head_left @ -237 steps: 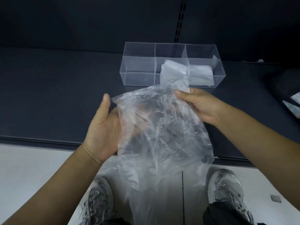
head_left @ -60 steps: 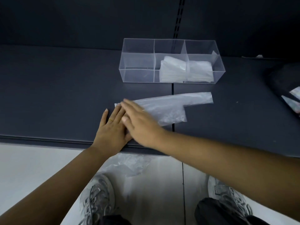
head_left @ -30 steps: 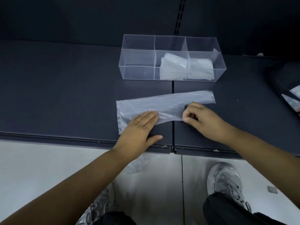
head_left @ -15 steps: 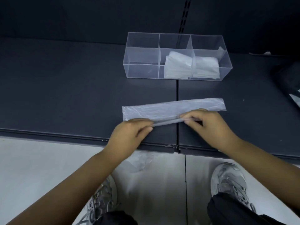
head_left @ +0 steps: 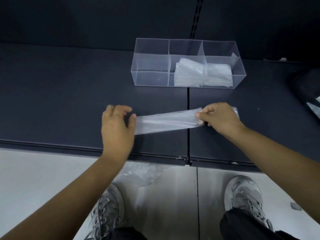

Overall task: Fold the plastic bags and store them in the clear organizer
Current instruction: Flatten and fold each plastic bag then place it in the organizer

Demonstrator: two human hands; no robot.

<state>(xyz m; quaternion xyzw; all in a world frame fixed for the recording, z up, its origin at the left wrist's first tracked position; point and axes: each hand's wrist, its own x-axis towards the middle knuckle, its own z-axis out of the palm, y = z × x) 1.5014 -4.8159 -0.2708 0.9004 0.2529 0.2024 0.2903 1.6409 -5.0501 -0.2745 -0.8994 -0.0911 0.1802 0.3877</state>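
A clear plastic bag, folded into a long narrow strip, lies across the dark shelf. My left hand grips its left end with curled fingers. My right hand pinches the strip near its right end, and a short tip shows past the knuckles. Behind the strip stands the clear organizer with three compartments. Folded bags fill the middle and right ones; the left one holds nothing.
A crumpled clear bag lies on the pale floor below the shelf's front edge, between my shoes. A dark bag with plastic showing sits at the far right of the shelf. A seam splits the shelf under the strip.
The bag went from a loose sheet in both hands to a flat strip on the shelf. In the last half second the strip got narrower and both hands slid outward to its ends.
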